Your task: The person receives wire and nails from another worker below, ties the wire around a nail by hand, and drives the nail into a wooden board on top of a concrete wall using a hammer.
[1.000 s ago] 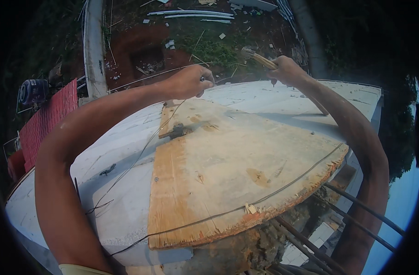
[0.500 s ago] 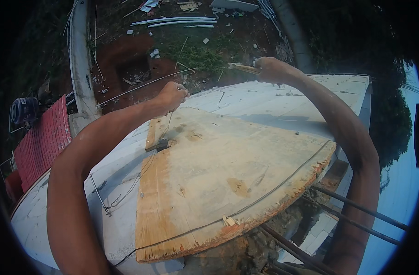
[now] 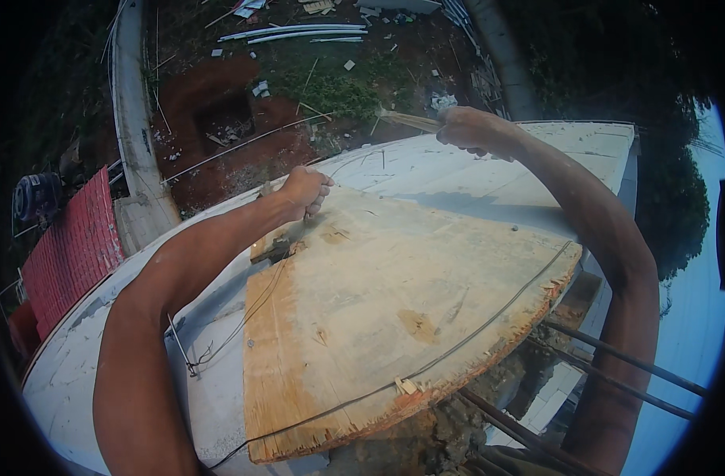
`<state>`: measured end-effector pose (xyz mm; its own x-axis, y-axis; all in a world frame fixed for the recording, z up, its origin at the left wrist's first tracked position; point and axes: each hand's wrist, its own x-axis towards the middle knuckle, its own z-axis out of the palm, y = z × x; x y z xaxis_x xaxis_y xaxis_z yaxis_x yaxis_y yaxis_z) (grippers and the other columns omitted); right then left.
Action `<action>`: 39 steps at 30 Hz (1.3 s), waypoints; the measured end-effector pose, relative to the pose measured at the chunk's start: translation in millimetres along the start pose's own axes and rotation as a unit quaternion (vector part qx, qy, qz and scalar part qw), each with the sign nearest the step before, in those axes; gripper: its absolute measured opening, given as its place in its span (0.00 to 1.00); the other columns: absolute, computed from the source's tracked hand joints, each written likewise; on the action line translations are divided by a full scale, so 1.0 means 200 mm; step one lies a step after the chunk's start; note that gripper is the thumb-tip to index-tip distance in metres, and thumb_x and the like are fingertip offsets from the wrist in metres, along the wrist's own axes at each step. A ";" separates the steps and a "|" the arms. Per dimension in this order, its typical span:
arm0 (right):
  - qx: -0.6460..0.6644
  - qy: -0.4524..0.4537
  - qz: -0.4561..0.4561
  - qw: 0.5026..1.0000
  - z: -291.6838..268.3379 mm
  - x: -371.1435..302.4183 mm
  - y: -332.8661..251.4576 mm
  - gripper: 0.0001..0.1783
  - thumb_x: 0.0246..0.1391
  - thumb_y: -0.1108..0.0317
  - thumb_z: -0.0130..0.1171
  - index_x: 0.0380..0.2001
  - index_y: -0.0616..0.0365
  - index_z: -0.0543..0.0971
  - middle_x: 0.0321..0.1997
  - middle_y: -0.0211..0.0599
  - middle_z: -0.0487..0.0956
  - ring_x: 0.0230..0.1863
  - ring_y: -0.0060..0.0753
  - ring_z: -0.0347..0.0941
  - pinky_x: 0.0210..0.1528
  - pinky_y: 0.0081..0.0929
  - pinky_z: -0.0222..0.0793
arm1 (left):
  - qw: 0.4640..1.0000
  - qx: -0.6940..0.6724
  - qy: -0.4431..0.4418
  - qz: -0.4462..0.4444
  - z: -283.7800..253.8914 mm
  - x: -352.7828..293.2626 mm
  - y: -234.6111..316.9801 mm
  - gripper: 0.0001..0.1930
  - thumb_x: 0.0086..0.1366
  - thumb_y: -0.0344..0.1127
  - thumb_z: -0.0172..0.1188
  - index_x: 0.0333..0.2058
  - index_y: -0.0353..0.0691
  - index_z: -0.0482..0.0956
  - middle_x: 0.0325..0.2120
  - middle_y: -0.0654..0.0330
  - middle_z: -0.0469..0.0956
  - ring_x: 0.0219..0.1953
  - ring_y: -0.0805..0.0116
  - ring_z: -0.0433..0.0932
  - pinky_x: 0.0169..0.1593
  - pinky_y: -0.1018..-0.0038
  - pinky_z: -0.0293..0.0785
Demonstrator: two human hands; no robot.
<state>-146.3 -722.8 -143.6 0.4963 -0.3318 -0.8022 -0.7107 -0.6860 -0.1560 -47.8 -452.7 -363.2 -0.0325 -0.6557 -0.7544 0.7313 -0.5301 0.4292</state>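
Note:
My left hand [image 3: 305, 192] is closed, fingers curled, over the far left part of a plywood board [image 3: 362, 293]. A thin wire [image 3: 269, 292] runs up from the board's left edge toward this hand; the grip itself is partly hidden. Farther off to the right, my right hand [image 3: 475, 132] is wrapped round a pale wooden stick [image 3: 410, 120], which points left and is held in the air. The board has a splintered, curved near edge, and a dark cable [image 3: 450, 349] lies along it. A notch [image 3: 275, 252] breaks its left edge.
A white curved roof slab [image 3: 434, 170] lies under and beyond the board. Steel rods [image 3: 624, 361] jut out at the lower right. A bent metal rod [image 3: 180, 345] sticks up on the left. Far below are red roofing [image 3: 73, 250], a dug pit [image 3: 223, 123] and white pipes [image 3: 295, 36].
My left hand has lowered slightly toward the board, and its forearm has shifted right. My right hand and the stick have moved a little; the whole view has shifted slightly.

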 end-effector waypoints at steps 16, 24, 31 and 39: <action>0.067 -0.064 0.035 0.995 0.04 0.05 0.02 0.11 0.60 0.66 0.54 0.36 0.66 0.75 0.21 0.36 0.74 0.17 0.30 0.74 0.13 0.31 0.70 | 0.997 0.017 0.004 -0.075 0.02 0.07 -0.07 0.09 0.68 0.25 0.42 0.36 0.32 0.73 0.21 0.63 0.66 0.17 0.75 0.59 0.18 0.74 0.54; 0.021 -0.124 0.071 0.990 0.04 0.05 -0.03 0.19 0.63 0.66 0.46 0.54 0.64 0.71 0.30 0.39 0.74 0.23 0.31 0.78 0.17 0.30 0.76 | 0.993 0.068 0.034 -0.090 0.01 0.13 -0.10 0.11 0.67 0.24 0.42 0.31 0.30 0.74 0.22 0.56 0.70 0.18 0.71 0.63 0.17 0.71 0.56; -0.015 -0.111 0.054 0.992 0.07 0.08 -0.16 0.14 0.63 0.69 0.46 0.51 0.60 0.70 0.28 0.38 0.72 0.23 0.31 0.74 0.17 0.33 0.72 | 0.988 0.112 0.053 -0.090 -0.03 0.17 -0.13 0.12 0.67 0.24 0.43 0.28 0.27 0.74 0.22 0.52 0.71 0.15 0.68 0.64 0.15 0.68 0.56; 0.042 -0.130 0.009 0.991 0.21 0.16 -0.05 0.14 0.61 0.72 0.46 0.50 0.60 0.69 0.30 0.39 0.73 0.22 0.30 0.73 0.14 0.30 0.70 | 0.980 0.169 0.064 -0.082 -0.02 0.18 -0.12 0.12 0.67 0.24 0.45 0.25 0.28 0.74 0.18 0.53 0.70 0.13 0.68 0.63 0.14 0.68 0.53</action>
<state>-145.2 -700.0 -191.1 0.3464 -0.1582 -0.9247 -0.7629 -0.6211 -0.1796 -64.4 -461.2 -403.7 -0.0292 -0.4854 -0.8738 0.4551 -0.7848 0.4207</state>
